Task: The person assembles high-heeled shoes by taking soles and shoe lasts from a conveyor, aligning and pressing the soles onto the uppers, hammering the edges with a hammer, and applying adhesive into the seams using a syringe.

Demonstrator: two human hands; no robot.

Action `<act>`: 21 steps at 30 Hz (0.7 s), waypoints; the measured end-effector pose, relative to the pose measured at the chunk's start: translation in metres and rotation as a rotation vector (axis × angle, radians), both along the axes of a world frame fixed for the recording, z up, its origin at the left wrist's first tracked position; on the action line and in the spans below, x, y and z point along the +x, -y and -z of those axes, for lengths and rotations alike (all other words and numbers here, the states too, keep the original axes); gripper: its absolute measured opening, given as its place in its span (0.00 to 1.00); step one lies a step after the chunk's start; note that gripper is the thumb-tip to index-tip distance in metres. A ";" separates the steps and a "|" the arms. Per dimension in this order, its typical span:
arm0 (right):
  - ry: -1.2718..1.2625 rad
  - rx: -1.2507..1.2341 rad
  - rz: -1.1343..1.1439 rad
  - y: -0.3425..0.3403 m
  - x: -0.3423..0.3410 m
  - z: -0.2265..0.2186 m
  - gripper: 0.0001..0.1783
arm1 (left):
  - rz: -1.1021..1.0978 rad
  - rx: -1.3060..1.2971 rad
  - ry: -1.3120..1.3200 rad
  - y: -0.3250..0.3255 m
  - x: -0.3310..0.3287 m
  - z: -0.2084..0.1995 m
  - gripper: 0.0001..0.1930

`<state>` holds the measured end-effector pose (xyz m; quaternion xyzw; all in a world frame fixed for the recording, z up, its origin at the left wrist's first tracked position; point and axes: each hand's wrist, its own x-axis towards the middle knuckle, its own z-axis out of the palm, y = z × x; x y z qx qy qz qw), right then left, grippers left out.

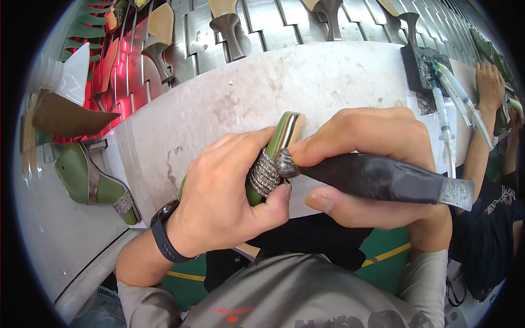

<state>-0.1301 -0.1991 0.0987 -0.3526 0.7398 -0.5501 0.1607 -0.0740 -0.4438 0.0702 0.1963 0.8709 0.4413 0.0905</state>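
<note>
My left hand (219, 191), with a dark watch on its wrist, is closed around a green shoe last (285, 128). Bands of sparkling rhinestone strap (264, 176) wrap across the last. A shiny strip and a beige edge run along its far end. In my right hand (377, 134) is a black tool (372, 177) with a rounded grey metal end and a flared bare-metal end. Its rounded end touches the last beside the rhinestones, close to my right fingertips. My palm and fingers hide part of the tool, and my left hand covers much of the last.
Another green last with straps (90, 175) lies at left by a brown cardboard piece (71, 115). Beige soles with metallic heels (224, 27) lie on a slatted metal conveyor (262, 24) behind the pale worktable (219, 98). Syringes (444, 117) rest against a black block (421, 68); another person's arm (484, 115) is at right.
</note>
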 end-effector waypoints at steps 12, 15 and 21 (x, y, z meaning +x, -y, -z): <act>-0.096 0.076 0.065 0.014 0.036 -0.009 0.18 | -0.105 0.246 0.212 0.004 0.007 -0.004 0.17; -0.145 0.036 0.068 0.016 0.043 -0.007 0.18 | -0.018 0.101 0.339 0.006 0.000 -0.019 0.25; -0.276 0.050 0.135 0.013 0.065 -0.005 0.16 | -0.047 0.089 0.273 -0.006 0.000 -0.013 0.25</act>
